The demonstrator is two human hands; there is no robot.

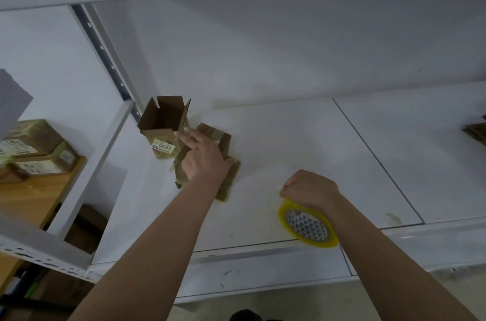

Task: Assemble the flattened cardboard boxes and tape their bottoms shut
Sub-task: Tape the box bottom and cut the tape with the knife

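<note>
White shelf [289, 136]: erected box [161, 131] at far left, open top up. Your left hand [203, 156], fingers loosely spread, rests on flattened boxes [226, 176] beside it; right hand [310, 189] grips tape roll [309, 226]. Risk: a sideways nudge likely topples the upright box.

A white metal shelf [289, 136] stands against a pale wall [263, 44]. A perforated upright [105, 57] separates a lower wooden shelf [31, 199] with taped parcels [34, 147].
</note>
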